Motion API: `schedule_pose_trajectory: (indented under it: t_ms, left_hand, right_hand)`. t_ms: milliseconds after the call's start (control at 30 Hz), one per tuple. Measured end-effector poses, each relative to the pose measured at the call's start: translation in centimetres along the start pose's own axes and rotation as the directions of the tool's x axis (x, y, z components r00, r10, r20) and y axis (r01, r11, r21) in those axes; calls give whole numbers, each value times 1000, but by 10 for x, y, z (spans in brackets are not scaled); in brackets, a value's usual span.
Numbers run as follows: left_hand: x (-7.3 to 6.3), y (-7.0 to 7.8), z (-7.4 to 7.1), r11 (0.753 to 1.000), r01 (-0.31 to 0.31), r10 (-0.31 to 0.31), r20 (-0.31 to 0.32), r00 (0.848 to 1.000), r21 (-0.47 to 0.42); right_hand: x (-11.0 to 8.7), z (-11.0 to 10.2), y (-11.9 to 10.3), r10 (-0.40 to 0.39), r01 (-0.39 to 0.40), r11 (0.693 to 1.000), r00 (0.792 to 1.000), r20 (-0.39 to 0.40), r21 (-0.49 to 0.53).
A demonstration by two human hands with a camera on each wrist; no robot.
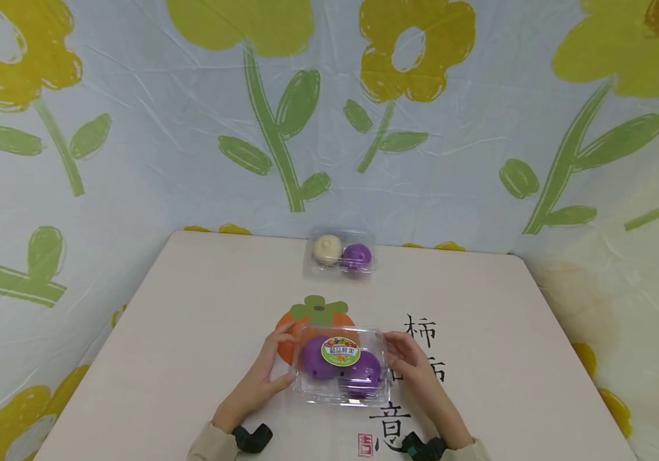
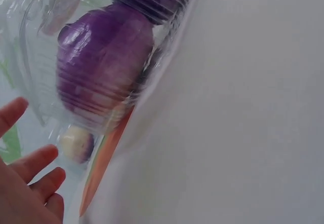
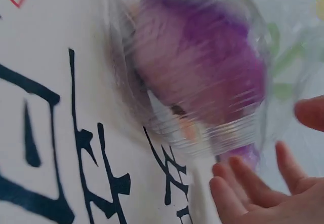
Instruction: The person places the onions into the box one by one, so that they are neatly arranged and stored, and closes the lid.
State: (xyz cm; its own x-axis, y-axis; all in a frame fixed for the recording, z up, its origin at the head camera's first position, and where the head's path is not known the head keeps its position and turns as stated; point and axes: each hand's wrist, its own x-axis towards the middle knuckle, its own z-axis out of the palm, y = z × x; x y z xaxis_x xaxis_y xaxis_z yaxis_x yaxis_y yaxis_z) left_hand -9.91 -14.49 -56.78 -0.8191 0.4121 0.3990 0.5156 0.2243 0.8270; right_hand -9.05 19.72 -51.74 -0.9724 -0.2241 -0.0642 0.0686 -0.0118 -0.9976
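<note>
A clear plastic fruit box point(image 1: 342, 397) with a closed lid lies in front of me on the table mat. Inside it are two round purple fruit-like pieces point(image 1: 319, 358), and an oval label point(image 1: 341, 351) sits on the lid. My left hand point(image 1: 260, 378) is at the box's left side, its fingers spread and loosely bent. On the opposite side, my right hand point(image 1: 412, 362) has relaxed fingers beside the box wall. Both wrist views show a gap between the fingers point(image 2: 43, 158) and the plastic; whether a right fingertip touches it cannot be told.
Farther back stands a second clear box point(image 1: 312, 266) with a cream piece point(image 1: 327, 250) and a purple piece point(image 1: 357, 257). The pale mat point(image 1: 202, 333) bears a printed persimmon point(image 1: 284, 351) and dark characters. A flowered cloth point(image 1: 179, 160) hangs behind and at both sides.
</note>
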Motion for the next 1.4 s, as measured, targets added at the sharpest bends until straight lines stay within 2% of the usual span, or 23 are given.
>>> schedule_pose_trajectory:
  t_ms: [133, 200, 433, 533, 600, 667, 733, 833, 933, 1000, 1067, 1167, 1267, 1333, 1400]
  left_hand:
    - [1, 9, -4, 999, 41, -42, 13, 999, 15]
    - [1, 16, -6, 996, 89, -89, 26, 996, 1]
    - [-2, 41, -5, 971, 226, -222, 60, 973, -77]
    - [-4, 49, -3, 947, 303, -297, 63, 953, -104]
    - [-5, 53, -3, 920, 369, -363, 67, 929, -134]
    - [-6, 57, -3, 889, 420, -409, 95, 908, -184]
    - [-6, 59, -4, 848, 464, -437, 159, 885, -255]
    - [-6, 58, -5, 773, 531, -446, 299, 844, -348]
    - [-7, 53, -5, 698, 584, -427, 414, 804, -414]
    - [-8, 49, -4, 653, 610, -418, 458, 784, -448]
    - [-9, 45, -4, 607, 628, -407, 488, 772, -487]
    - [-11, 41, -4, 524, 666, -401, 535, 743, -532]
    - [-12, 38, -3, 452, 692, -389, 574, 721, -563]
    - [-12, 37, -3, 410, 708, -373, 602, 706, -575]
    - [-12, 35, -2, 388, 706, -346, 616, 707, -592]
  right_hand:
    - [-12, 1, -7, 90, -89, 995, 996, 14, -45]
    - [-17, 2, -10, 117, -116, 992, 993, 24, -53]
    - [-29, 7, -21, 163, -154, 979, 985, 55, -136]
    - [-31, 7, -24, 175, -162, 972, 982, 67, -171]
    - [-32, 6, -24, 188, -172, 969, 979, 81, -177]
    - [-33, 3, -25, 214, -192, 964, 971, 109, -186]
    - [-32, -2, -25, 243, -213, 959, 957, 158, -184]
    - [-29, -11, -22, 266, -230, 961, 919, 292, -153]
    - [-24, -18, -16, 249, -241, 967, 852, 461, -76]
    - [-20, -21, -12, 230, -271, 963, 796, 560, -11]
    - [-16, -23, -6, 196, -292, 955, 747, 636, 47]
    - [-11, -25, 1, 163, -337, 935, 684, 711, 110]
    - [-6, -24, 9, 114, -353, 922, 638, 762, 158]
    - [-4, -23, 13, 86, -353, 919, 616, 783, 177]
    - [-4, -23, 15, 73, -361, 913, 606, 792, 192]
